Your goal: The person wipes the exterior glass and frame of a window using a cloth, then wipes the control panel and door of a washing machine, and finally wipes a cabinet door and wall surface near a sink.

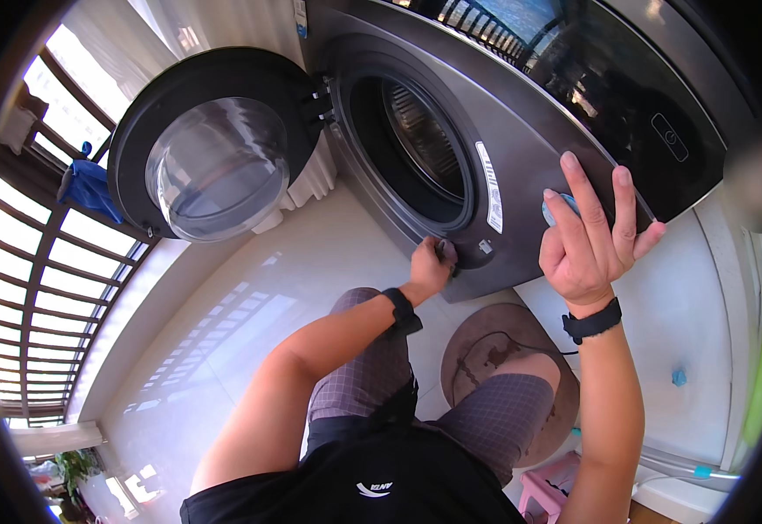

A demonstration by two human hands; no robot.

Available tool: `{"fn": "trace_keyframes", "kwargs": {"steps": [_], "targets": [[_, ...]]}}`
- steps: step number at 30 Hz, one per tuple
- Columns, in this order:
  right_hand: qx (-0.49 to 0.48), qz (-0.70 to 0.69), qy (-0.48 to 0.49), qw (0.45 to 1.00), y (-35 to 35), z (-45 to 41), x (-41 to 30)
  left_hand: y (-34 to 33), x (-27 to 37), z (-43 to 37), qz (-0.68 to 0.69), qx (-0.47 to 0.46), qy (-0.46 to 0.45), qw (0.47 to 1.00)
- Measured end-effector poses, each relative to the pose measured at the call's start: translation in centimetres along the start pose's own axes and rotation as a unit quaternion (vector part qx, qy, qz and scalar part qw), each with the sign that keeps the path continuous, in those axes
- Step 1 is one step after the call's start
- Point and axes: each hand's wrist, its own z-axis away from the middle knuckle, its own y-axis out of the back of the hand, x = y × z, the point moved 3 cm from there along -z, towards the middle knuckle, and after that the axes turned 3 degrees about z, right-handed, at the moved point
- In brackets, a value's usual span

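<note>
My left hand is closed around a small greyish cloth-like item, partly hidden by the fingers. It is against the lower rim of the round opening of a dark grey front-loading washing machine. Beside it on the front is the metal door latch. With fingers spread, my right hand rests against the machine's front, near the edge of the glossy black control panel. A blue round sticker shows partly behind its fingers. The round glass door is swung wide to the left.
A brown round mat with dark stains lies under my leg, a black cord across it. A pink plastic stool stands at lower right. Railings and a blue cloth are at left. White curtains hang behind the door.
</note>
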Motion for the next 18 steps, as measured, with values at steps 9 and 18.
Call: {"fn": "trace_keyframes", "kwargs": {"steps": [9,18], "targets": [[0.002,-0.006,0.006,1.0,0.0,-0.9,-0.7,4.4,-14.3,-13.4,-0.034,0.126,0.129,0.983],[-0.014,0.011,0.006,1.0,0.1,0.1,0.0,7.7,-12.2,-15.6,0.219,0.134,0.073,0.964]]}}
